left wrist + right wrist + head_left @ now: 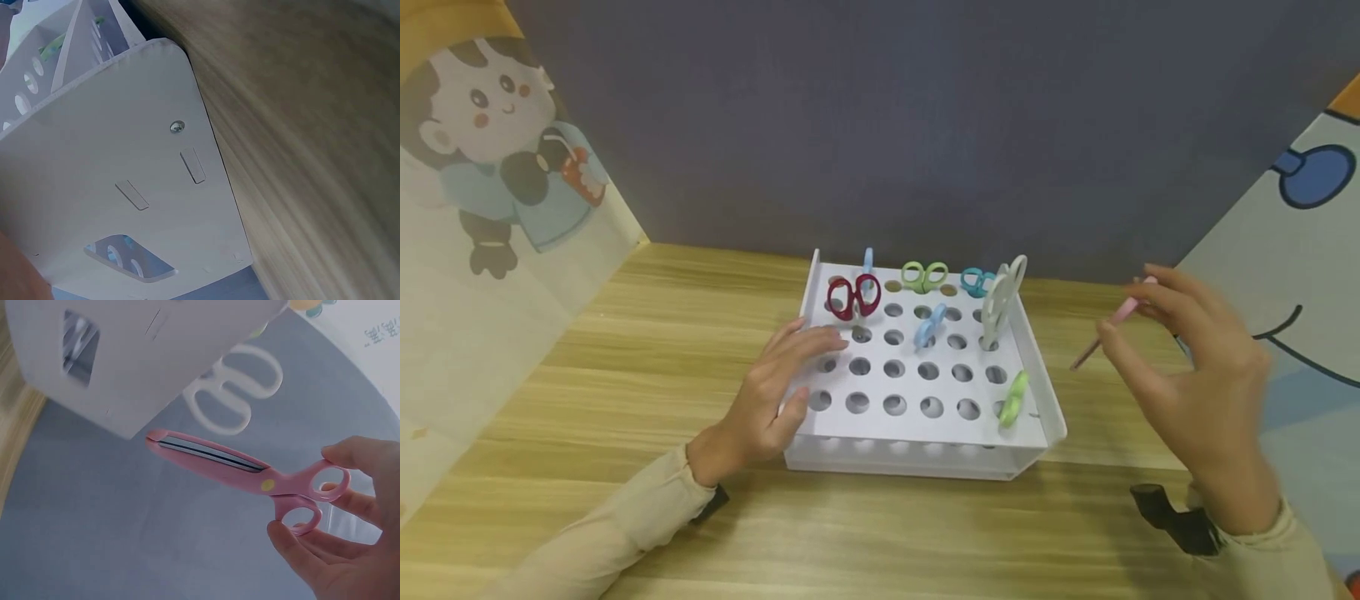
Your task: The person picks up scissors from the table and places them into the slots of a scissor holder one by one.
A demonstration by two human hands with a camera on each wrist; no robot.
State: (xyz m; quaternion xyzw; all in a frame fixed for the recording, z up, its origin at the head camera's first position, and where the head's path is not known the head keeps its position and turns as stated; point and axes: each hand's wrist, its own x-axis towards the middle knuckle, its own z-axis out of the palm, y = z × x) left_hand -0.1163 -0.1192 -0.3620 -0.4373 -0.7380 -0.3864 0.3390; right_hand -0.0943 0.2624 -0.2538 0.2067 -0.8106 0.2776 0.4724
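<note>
My right hand [1210,375] pinches pink scissors [250,480] by their finger loops, to the right of the white rack [917,427]. In the right wrist view their blades are together and point toward the rack's side wall. My left hand [767,396] rests at the rack's left edge, its fingers over the top panel and its thumb near the front corner. Rows of round holes cover that panel. Dark red scissors [853,312] stand in it just beyond my left fingers, and white scissors [992,312] stand tall along the right side.
Other scissors stand in the rack: light blue ones [929,327] mid-panel, green ones [1013,400] at front right, more green ones [924,285] and teal ones [976,287] at the back. The wooden table [700,308] meets a dark grey panel [895,142] behind the rack.
</note>
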